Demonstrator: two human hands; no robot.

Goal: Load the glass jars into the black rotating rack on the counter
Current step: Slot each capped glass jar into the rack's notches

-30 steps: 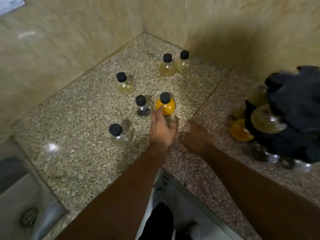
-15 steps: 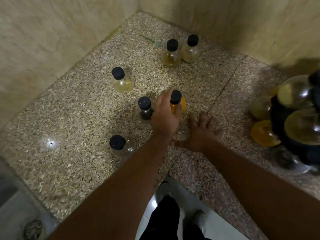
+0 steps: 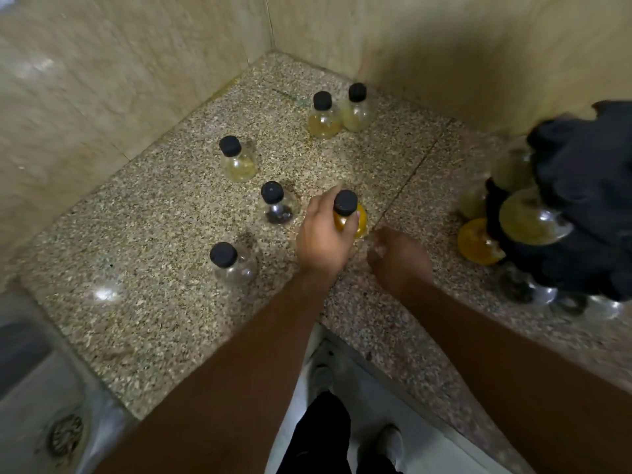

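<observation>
My left hand (image 3: 323, 241) grips an orange-filled glass jar (image 3: 359, 220) with a black cap at the middle of the speckled counter (image 3: 164, 302). My right hand (image 3: 398, 260) rests just right of it, fingers curled, holding nothing I can see. Several more black-capped jars stand around: a dark one (image 3: 277, 206), a clear one (image 3: 232, 265), a pale yellow one (image 3: 237, 160), and two at the back corner (image 3: 324, 116) (image 3: 356, 109). The black rotating rack (image 3: 581, 213) stands at the right edge, with round jars in it, among them an orange one (image 3: 477, 246).
Tiled walls (image 3: 136, 80) close the corner behind the counter. A steel sink with a drain (image 3: 65, 434) lies at the lower left. The counter's front edge runs diagonally below my arms; my legs and shoes (image 3: 386, 443) show on the floor.
My left hand has closed around the orange jar's neck. My right hand, spread flat on the counter half a second ago, has curled its fingers. The view has shifted slightly.
</observation>
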